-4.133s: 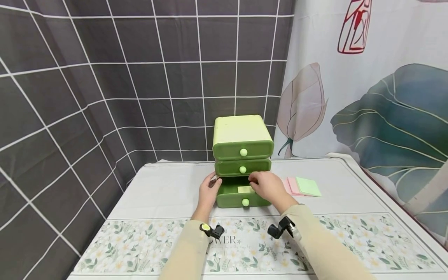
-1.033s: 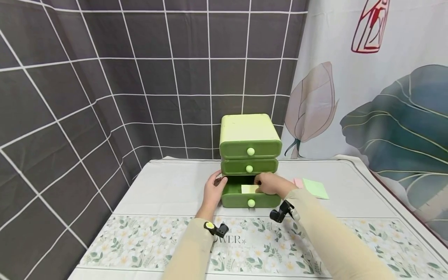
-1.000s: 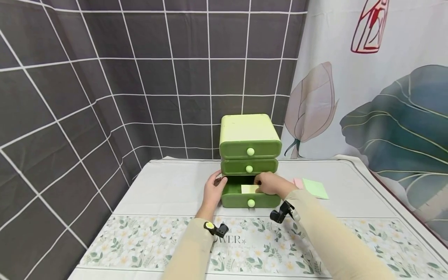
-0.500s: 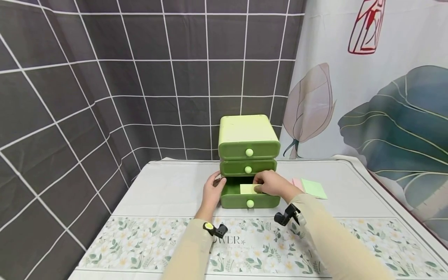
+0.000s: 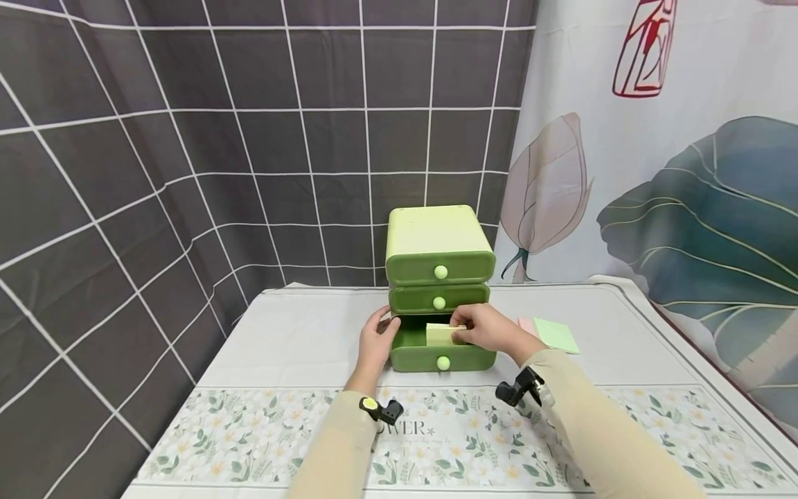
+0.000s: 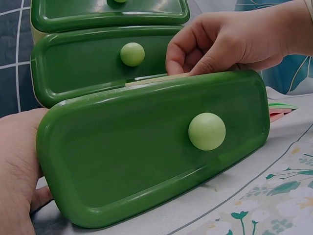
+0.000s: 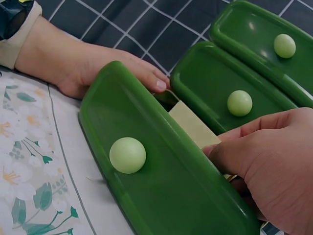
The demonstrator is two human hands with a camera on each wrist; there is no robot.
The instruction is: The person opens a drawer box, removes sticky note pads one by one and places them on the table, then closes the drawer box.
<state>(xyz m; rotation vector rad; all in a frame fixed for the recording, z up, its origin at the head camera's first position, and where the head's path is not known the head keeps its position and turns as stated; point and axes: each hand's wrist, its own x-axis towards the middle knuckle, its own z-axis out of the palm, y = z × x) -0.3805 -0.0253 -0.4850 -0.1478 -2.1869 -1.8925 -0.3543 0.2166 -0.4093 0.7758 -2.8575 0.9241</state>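
A small green desktop cabinet (image 5: 439, 229) has its bottom drawer (image 5: 411, 359) pulled out, while the two drawers above are closed. Inside the bottom drawer, a pale yellow sticky note pad (image 5: 438, 334) stands tilted, its upper edge above the front panel. My right hand (image 5: 492, 329) reaches over the rim and pinches the pad's right end between thumb and fingers. At the drawer's left side, my left hand (image 5: 374, 341) grips the wall, thumb at the rim and fingers along the outside. Close up in the right wrist view, the yellow pad (image 7: 193, 125) shows behind the drawer front.
Right of the cabinet lie a light green sticky note pad (image 5: 557, 336) and a pink one (image 5: 526, 324), partly hidden behind my right hand. A white cloth with a floral band (image 5: 262, 436) covers the table. Dark gridded fabric (image 5: 312, 138) hangs behind.
My right hand was deeper in the drawer a second ago. It has since risen slightly, and the yellow pad has tipped up with it. My left hand stays at the drawer's side.
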